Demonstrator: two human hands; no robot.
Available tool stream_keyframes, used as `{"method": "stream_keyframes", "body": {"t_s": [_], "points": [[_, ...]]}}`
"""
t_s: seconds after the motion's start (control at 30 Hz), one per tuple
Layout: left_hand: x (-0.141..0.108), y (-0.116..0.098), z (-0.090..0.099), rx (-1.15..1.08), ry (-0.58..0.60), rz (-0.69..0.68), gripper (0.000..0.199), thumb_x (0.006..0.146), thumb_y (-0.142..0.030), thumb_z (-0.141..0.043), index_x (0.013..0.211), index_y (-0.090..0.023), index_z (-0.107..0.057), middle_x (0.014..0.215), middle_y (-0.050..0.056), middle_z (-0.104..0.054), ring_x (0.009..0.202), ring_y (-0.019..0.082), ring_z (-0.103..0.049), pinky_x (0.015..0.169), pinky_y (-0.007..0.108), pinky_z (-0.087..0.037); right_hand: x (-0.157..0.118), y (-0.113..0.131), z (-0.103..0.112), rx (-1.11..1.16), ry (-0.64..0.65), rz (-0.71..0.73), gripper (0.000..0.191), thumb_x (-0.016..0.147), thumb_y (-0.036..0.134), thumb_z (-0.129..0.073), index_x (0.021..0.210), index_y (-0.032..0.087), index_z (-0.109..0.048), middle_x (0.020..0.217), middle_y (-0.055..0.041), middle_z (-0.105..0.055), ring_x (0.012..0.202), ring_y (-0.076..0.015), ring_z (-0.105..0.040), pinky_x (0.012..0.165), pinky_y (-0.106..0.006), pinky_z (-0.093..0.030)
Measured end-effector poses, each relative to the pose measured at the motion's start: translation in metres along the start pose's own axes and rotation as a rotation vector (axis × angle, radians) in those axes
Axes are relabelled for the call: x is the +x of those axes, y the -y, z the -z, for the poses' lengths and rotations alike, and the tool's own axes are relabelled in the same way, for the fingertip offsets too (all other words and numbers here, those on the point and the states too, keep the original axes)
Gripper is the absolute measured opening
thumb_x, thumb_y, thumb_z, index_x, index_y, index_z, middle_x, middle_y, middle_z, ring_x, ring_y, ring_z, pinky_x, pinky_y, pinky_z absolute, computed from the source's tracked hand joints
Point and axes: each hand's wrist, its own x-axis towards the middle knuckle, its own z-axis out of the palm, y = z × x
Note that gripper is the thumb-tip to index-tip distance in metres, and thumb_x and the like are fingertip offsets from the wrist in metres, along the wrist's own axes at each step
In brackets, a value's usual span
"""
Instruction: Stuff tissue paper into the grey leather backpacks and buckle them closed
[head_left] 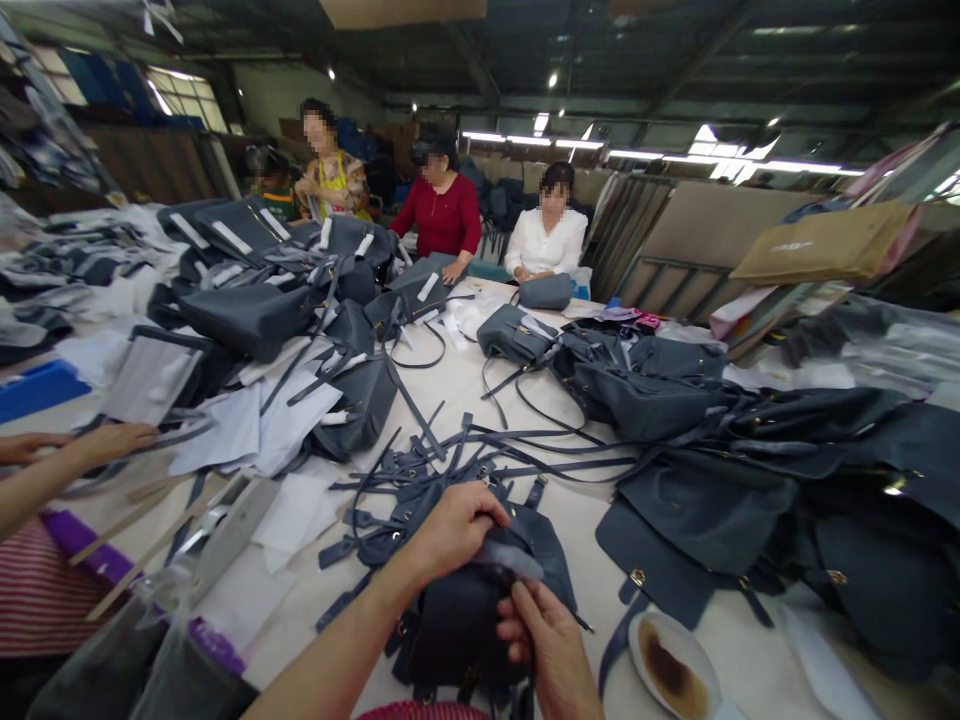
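Observation:
A dark blue-grey bag [457, 625] stands at the table's near edge in the head view. My left hand [457, 525] is closed at its top, its fingers curled on a dark edge of the bag beside a strip of translucent wrapping [510, 558]. Lower and to the right, my right hand [544, 635] pinches a dark part at the bag's side, too small to name. Loose straps with buckles [394, 500] lie in a heap behind and left of the bag.
Bag piles rise at the left [247, 310] and right [697, 500]. A stained white dish [675, 665] sits near right. A co-worker's hands [112, 440] are at far left. Several people work across the white table [450, 390]. White paper sheets [296, 510] lie left of centre.

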Motion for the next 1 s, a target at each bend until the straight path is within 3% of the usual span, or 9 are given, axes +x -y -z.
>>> {"method": "stream_keyframes", "body": {"t_s": [0.1,0.2,0.33,0.5,0.6,0.67,0.77,0.9,1.0], "points": [[-0.007,-0.024,-0.005,0.206,-0.126,-0.164,0.032,0.079,-0.002,-0.042,0.085,-0.016,-0.070,0.085,0.005,-0.061,0.083,0.017,-0.057,0.079,0.027,-0.045,-0.002,0.003,0.002,-0.101,0.141,-0.031,0.053,0.063,0.065,-0.074,0.073,0.013,-0.066,0.047,0.0042,-0.057,0.030,-0.0029,-0.041,0.030,-0.014,-0.026],[-0.027,-0.039,-0.017,0.236,-0.124,-0.221,0.041,0.078,0.000,-0.045,0.111,-0.018,-0.062,0.097,0.006,-0.059,0.090,0.017,-0.057,0.083,0.027,-0.046,-0.007,0.014,0.002,-0.036,0.254,-0.024,0.046,0.064,0.057,-0.077,0.075,0.014,-0.067,0.057,0.0021,-0.062,0.036,-0.0026,-0.044,0.036,-0.015,-0.032],[-0.064,-0.021,-0.041,0.139,-0.072,-0.233,0.027,0.076,0.001,-0.048,0.086,-0.018,-0.065,0.093,0.005,-0.056,0.086,0.015,-0.056,0.077,0.022,-0.046,-0.007,0.033,0.004,-0.125,0.336,-0.081,0.040,0.065,0.052,-0.079,0.083,0.018,-0.071,0.065,-0.0005,-0.065,0.052,-0.0102,-0.056,0.047,-0.020,-0.045],[-0.090,0.009,-0.061,0.061,-0.231,-0.003,0.019,0.077,-0.004,-0.052,0.074,-0.018,-0.065,0.080,0.003,-0.055,0.080,0.016,-0.055,0.074,0.026,-0.043,0.001,0.048,0.001,-0.362,0.351,0.004,0.036,0.071,0.054,-0.072,0.074,0.018,-0.074,0.054,0.0014,-0.057,0.049,-0.0092,-0.048,0.045,-0.019,-0.037],[-0.089,0.012,-0.063,-0.142,-0.291,0.131,0.013,0.075,-0.009,-0.056,0.072,-0.019,-0.064,0.083,0.003,-0.057,0.081,0.016,-0.056,0.074,0.026,-0.044,0.000,0.055,-0.005,-0.373,0.451,0.092,0.030,0.074,0.048,-0.071,0.085,0.021,-0.075,0.067,0.0001,-0.063,0.054,-0.0090,-0.047,0.046,-0.019,-0.036],[-0.088,0.013,-0.063,-0.325,-0.287,0.163,0.010,0.072,-0.011,-0.057,0.071,-0.018,-0.064,0.091,0.004,-0.059,0.084,0.017,-0.058,0.072,0.026,-0.046,-0.002,0.059,-0.009,-0.366,0.518,0.097,0.030,0.072,0.044,-0.073,0.091,0.022,-0.075,0.077,-0.0008,-0.066,0.060,-0.0106,-0.050,0.050,-0.020,-0.040],[-0.086,0.018,-0.062,-0.485,-0.288,0.182,0.007,0.066,-0.012,-0.061,0.068,-0.017,-0.066,0.093,0.005,-0.062,0.085,0.018,-0.060,0.075,0.027,-0.048,-0.002,0.062,-0.015,-0.380,0.505,0.099,0.027,0.068,0.039,-0.075,0.088,0.021,-0.075,0.071,0.0004,-0.063,0.058,-0.0105,-0.048,0.050,-0.020,-0.040],[-0.085,0.023,-0.053,-0.495,-0.328,0.205,0.013,0.059,-0.012,-0.064,0.070,-0.016,-0.071,0.088,0.005,-0.066,0.085,0.019,-0.062,0.082,0.029,-0.047,0.003,0.065,-0.020,-0.413,0.462,0.123,0.020,0.068,0.035,-0.072,0.082,0.021,-0.074,0.061,0.0028,-0.056,0.055,-0.0101,-0.046,0.046,-0.019,-0.036],[-0.085,0.020,-0.044,-0.459,-0.344,0.230,0.010,0.063,-0.017,-0.065,0.069,-0.016,-0.072,0.088,0.006,-0.067,0.084,0.019,-0.062,0.082,0.029,-0.047,0.004,0.067,-0.025,-0.451,0.463,0.101,0.018,0.067,0.034,-0.071,0.081,0.021,-0.073,0.059,0.0031,-0.055,0.055,-0.0113,-0.049,0.045,-0.020,-0.037]]}}
